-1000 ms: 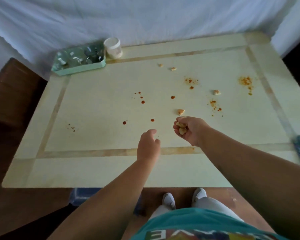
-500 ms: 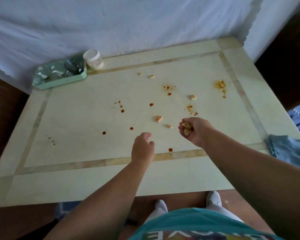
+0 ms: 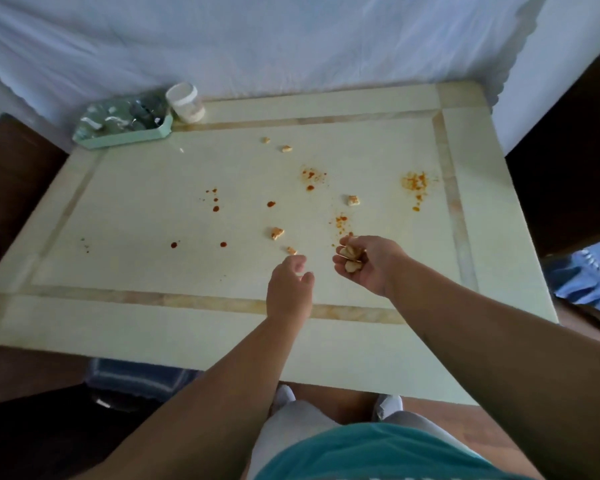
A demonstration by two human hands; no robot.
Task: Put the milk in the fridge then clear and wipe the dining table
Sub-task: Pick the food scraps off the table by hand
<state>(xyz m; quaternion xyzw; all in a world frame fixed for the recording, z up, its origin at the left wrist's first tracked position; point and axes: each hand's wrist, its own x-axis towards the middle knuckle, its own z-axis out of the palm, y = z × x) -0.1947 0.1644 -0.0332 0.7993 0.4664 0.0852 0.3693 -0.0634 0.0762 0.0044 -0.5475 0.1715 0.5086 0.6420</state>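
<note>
head view: at frame centre the right hand [image 3: 369,263] cups bread pieces [image 3: 350,258] in curled fingers, while the left hand [image 3: 289,291], loosely curled and holding nothing, hovers just below a crumb [image 3: 291,250] on the dining table [image 3: 153,327]. more scraps [image 3: 353,200] and red sauce spots [image 3: 271,204] lie scattered above; a green tray [image 3: 125,138] and a white jar [image 3: 186,102] sit at upper left, and a blue cloth [image 3: 584,278] at the right edge.

Setting: a home dining area. Evidence: 1 pale cream dining table [image 3: 153,327] with tan inlaid border, pushed against a wall draped in white cloth [image 3: 257,39]; wooden floor [image 3: 343,403] beneath, dark wood furniture [image 3: 11,174] at the left edge, blue fabric [image 3: 589,275] off the right side. Table surface carries meal residue, namely scattered bread-like crumbs [image 3: 277,233] and red-orange sauce spots [image 3: 271,204], plus a mint-green tray [image 3: 125,138] of small items and 1 white-lidded jar [image 3: 186,102] at the far left corner.
</note>
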